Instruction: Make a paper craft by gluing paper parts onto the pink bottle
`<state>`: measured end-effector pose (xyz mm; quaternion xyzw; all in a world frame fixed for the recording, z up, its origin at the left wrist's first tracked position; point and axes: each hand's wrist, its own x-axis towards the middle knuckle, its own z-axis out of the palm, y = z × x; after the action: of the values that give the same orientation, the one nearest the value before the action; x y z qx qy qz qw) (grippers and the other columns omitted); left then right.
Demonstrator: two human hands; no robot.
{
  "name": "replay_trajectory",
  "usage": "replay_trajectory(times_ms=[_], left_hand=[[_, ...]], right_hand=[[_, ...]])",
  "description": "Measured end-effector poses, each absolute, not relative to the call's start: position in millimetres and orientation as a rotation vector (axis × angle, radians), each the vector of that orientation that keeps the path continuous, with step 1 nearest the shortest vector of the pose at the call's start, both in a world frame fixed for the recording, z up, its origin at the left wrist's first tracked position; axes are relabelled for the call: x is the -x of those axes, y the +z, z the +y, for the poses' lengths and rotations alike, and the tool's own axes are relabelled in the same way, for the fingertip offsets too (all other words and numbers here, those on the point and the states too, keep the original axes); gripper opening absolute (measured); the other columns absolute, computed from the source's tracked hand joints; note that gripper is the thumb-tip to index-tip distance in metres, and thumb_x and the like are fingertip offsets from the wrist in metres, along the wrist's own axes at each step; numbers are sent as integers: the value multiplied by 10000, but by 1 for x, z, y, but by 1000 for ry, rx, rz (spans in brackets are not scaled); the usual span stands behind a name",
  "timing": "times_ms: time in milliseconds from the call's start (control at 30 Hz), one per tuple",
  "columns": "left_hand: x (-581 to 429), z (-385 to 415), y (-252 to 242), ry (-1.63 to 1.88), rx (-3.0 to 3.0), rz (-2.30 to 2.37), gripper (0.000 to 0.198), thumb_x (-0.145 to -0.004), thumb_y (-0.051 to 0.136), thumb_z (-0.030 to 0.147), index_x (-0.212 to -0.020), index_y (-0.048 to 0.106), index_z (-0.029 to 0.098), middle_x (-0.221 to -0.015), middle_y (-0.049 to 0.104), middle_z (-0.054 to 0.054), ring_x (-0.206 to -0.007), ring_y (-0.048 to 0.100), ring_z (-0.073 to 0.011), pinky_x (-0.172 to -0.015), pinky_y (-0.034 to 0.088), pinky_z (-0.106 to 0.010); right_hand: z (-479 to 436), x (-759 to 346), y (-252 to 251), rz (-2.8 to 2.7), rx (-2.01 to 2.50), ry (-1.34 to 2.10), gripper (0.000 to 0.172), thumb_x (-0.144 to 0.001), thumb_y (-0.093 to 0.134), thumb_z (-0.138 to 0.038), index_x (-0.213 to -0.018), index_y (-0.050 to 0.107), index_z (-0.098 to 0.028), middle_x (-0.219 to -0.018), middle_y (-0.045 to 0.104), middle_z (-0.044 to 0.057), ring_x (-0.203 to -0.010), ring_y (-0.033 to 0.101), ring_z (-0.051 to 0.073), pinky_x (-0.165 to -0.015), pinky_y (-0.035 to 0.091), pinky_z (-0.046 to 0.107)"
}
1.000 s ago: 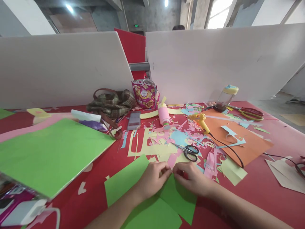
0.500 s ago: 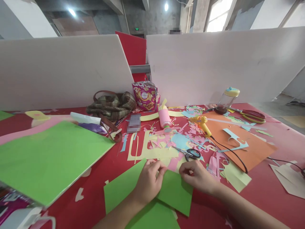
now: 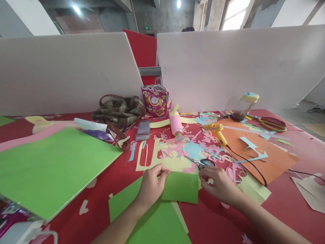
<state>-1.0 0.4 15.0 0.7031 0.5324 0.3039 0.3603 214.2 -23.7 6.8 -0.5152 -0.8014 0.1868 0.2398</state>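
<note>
A small rectangular piece of green paper point(image 3: 180, 187) is lifted over the table between my hands. My left hand point(image 3: 153, 183) pinches its upper left corner, thumb against fingers. At its right edge my right hand point(image 3: 218, 181) is closed, the curled fingertips meeting the paper's border. Beneath lies a larger green sheet point(image 3: 157, 223), partly covered by my left forearm, with a pale yellow strip showing along its right side. Scissors point(image 3: 200, 163) with dark handles lie just beyond my right hand, among pink, blue and yellow paper scraps point(image 3: 177, 149).
A yellow glue gun point(image 3: 217, 132) with its cord lies on orange paper point(image 3: 271, 154). Behind stand a pink bottle point(image 3: 176, 124), a snack bag point(image 3: 155, 101) and a lidded jar point(image 3: 245, 106). A plaid bag point(image 3: 119, 110) and large green board point(image 3: 56, 169) are leftward.
The small green paper has turned to lie level, and its lower edge is raised off the larger sheet. My left hand has shifted slightly left and up, my right hand slightly right.
</note>
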Motion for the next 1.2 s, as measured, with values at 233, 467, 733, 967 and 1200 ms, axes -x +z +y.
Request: replay_trajectory(times_ms=[233,467,733,967,1200], left_hand=[[2,6,17,830,-1597,1432,269,-740,442,379,-566,416,175,-479,391,47,-433,345,-87,-427,267,-200],[-1,4,9,863,-1237,1393,302,-671,526,419,-559,397,171,-461,376,68,-426,376,-81,-434,305,-201],[-3,3,14,815,-995,1276,267,-705,489,433,-728,455,169,-616,538,18,-583,549,-142,-546,422,-253],[-3,-3,19,725,-1211,1222,371,-766,383,479,-1009,463,211,-935,559,-45,-950,488,-188,-767,395,-287],[-2,-6,15,632,-1174,1016,436,-770,432,425,-1145,354,214,-1048,541,-71,-960,501,-180,-826,383,-315]], right_hand=[[-30,-208,0,-2322,1123,0,163,-738,483,-215,-887,503,-152,-866,559,97,-824,483,194,-689,401,337],[-42,-195,10,-2550,848,-81,243,-815,331,-91,-943,523,-168,-942,586,66,-899,479,186,-805,336,409],[-39,-201,5,-2363,847,20,292,-851,261,-134,-936,541,-137,-790,622,76,-744,537,150,-768,384,371],[-37,-202,-10,-2131,1046,233,167,-783,416,-93,-750,559,-173,-642,590,39,-629,528,129,-575,416,261],[-37,-201,-8,-1911,1292,489,155,-727,487,-163,-575,469,-188,-600,538,17,-551,502,119,-508,400,235]])
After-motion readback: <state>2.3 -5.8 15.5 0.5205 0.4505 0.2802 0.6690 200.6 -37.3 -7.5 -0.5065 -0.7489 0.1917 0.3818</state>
